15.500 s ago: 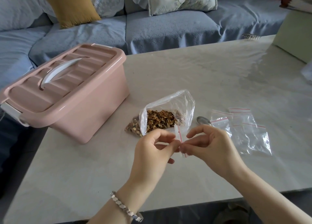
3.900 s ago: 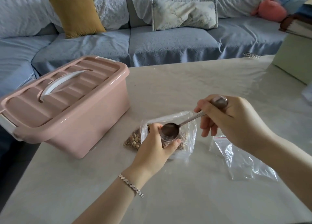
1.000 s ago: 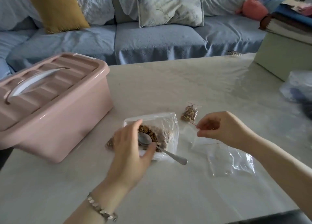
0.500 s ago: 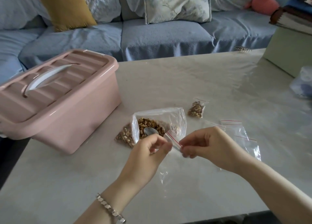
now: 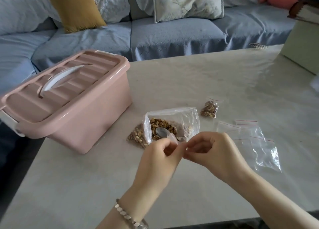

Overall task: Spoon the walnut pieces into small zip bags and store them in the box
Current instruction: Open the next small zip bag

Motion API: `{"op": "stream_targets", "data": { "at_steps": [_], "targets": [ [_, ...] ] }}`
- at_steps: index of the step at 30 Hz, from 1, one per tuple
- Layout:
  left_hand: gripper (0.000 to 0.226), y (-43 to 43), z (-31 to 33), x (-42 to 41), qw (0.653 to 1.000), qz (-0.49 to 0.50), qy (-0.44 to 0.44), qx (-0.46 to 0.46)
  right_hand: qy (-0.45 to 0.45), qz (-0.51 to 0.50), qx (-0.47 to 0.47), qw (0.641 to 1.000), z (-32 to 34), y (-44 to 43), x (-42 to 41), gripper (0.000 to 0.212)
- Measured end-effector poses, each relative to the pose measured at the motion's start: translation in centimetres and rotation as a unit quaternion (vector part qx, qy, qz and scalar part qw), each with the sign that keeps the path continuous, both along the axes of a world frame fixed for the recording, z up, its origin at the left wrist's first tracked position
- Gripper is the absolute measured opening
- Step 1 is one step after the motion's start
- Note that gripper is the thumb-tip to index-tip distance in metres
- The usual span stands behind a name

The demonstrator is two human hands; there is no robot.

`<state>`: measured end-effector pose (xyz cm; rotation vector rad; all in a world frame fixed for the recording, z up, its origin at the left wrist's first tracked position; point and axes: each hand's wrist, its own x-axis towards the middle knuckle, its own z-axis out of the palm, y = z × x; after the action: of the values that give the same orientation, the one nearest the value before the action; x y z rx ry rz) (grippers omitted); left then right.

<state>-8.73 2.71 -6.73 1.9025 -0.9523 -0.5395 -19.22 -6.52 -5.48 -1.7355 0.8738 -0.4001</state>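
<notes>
My left hand (image 5: 159,159) and my right hand (image 5: 214,153) meet low over the table (image 5: 189,77). The fingers (image 5: 164,143) of both are curled and pinch one small zip bag (image 5: 174,140) between them. Only a clear corner of it shows, pointing up and away from me toward the walnut bag (image 5: 188,118). The rest is hidden under my hands, so I only judge that its long axis runs from me toward the walnut pieces (image 5: 162,123). I cannot tell if its mouth is already apart.

The spoon (image 5: 161,133) lies inside the walnut bag just beyond my left fingertips, with its bowl away from me and its handle coming back toward my hands. The left hand is the nearer one to it. One filled bag (image 5: 209,109) rests farther back on the right, and the closed box (image 5: 65,97) stands well to the left.
</notes>
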Motion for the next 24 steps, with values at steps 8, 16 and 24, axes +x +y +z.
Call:
{"op": "stream_targets", "data": {
  "at_steps": [8, 16, 24],
  "targets": [
    [0.021, 1.0, 0.4, 0.6, 0.992, -0.076, 0.095, 0.015, 0.009, 0.062, 0.055, 0.997, -0.2, -0.1, -0.1, 0.017],
    [0.016, 1.2, 0.5, 0.7, 0.978, -0.127, 0.164, -0.015, 0.004, 0.108, 0.092, 0.990, 0.0, -0.4, -0.5, 0.008],
    [0.025, 1.5, -0.4, -0.1, 0.991, -0.046, -0.117, 0.054, 0.092, 0.051, -0.088, 0.991, -0.4, 0.5, -0.3, 0.019]
  ]
}}
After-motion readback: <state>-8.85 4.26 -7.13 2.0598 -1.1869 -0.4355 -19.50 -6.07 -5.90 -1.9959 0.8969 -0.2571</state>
